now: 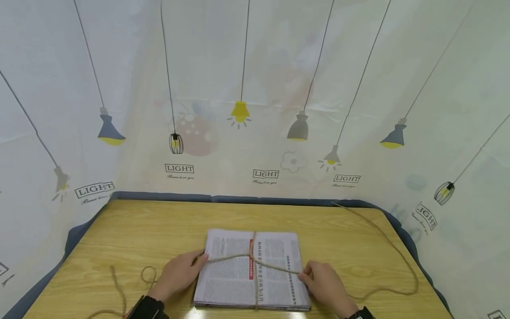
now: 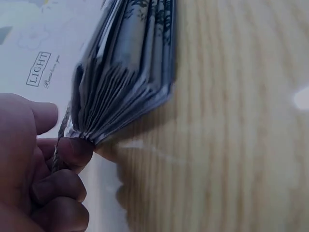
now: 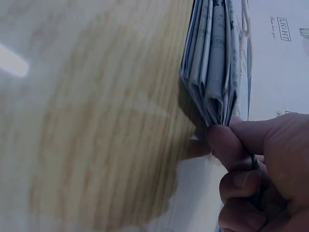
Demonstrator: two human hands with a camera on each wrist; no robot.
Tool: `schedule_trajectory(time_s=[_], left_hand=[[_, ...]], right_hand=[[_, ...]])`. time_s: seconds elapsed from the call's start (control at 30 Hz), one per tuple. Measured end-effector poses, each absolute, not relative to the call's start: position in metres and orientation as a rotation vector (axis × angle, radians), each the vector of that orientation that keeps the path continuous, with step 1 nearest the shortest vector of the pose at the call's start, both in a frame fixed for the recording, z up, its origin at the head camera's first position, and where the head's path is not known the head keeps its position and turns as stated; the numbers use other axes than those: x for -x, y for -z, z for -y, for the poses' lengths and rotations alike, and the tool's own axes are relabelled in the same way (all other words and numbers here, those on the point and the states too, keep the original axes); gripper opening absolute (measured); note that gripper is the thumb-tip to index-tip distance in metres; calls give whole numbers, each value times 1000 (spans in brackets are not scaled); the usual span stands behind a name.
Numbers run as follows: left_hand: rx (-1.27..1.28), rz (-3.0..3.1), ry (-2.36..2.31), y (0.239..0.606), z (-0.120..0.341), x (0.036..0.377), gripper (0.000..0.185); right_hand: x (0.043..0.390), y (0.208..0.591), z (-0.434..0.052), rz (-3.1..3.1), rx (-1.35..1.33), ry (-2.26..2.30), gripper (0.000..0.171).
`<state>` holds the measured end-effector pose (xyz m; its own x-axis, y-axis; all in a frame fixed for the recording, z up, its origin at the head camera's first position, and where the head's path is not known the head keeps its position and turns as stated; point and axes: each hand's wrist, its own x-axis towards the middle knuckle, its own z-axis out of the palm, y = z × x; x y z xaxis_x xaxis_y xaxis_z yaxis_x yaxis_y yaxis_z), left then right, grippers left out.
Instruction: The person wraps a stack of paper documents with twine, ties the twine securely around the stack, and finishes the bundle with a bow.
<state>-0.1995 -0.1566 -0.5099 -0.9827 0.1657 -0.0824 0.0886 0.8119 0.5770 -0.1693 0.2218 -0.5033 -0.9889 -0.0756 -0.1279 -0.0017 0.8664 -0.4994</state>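
Head view: one stack of newspapers [image 1: 251, 270] is lying flat on the wooden table [image 1: 131, 235], near its front edge and roughly centred. One length of twine [image 1: 233, 257] is crossing the stack both lengthwise and crosswise, the two runs meeting near the middle of the top sheet. The left hand [image 1: 179, 274] is sitting at the stack's left edge, its fingers curled round the twine there. The right hand [image 1: 324, 281] is sitting at the right edge, pinching the twine where it is coming off the paper. From the right side the loose twine is running in a wide loop across the table toward the far right corner; on the left it is lying in a small loop and trailing off the front edge. A printed curtain with lamp drawings [image 1: 239, 110] is hanging behind and around the table.

Left wrist view: the left hand [image 2: 38, 169] is gripping the twine [image 2: 60, 135] between thumb and curled fingers, right against the corner of the stack [image 2: 125, 77], whose many folded sheets are fanning slightly.

Right wrist view: the right hand [image 3: 260, 169] is pinching a dark strand of twine [image 3: 256, 164] in curled fingers, touching the stack's [image 3: 212, 63] lower edge on the table [image 3: 96, 121].
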Motion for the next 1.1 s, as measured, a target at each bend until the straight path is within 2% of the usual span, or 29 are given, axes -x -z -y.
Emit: schedule_trajectory(time_s=[0.5, 0.67, 0.87, 1.1], left_hand=[[-159, -2864, -936, 513, 157, 205, 37], [-122, -2877, -980, 504, 153, 200, 31], [-92, -2925, -1031, 493, 150, 196, 17], [-110, -2954, -1015, 501, 154, 197, 25]], right_hand=[[163, 507, -222, -3048, 122, 731, 22], [165, 502, -224, -3055, -18, 673, 16], [171, 496, -228, -2897, -225, 881, 22], [174, 498, -233, -2729, -337, 1202, 20]])
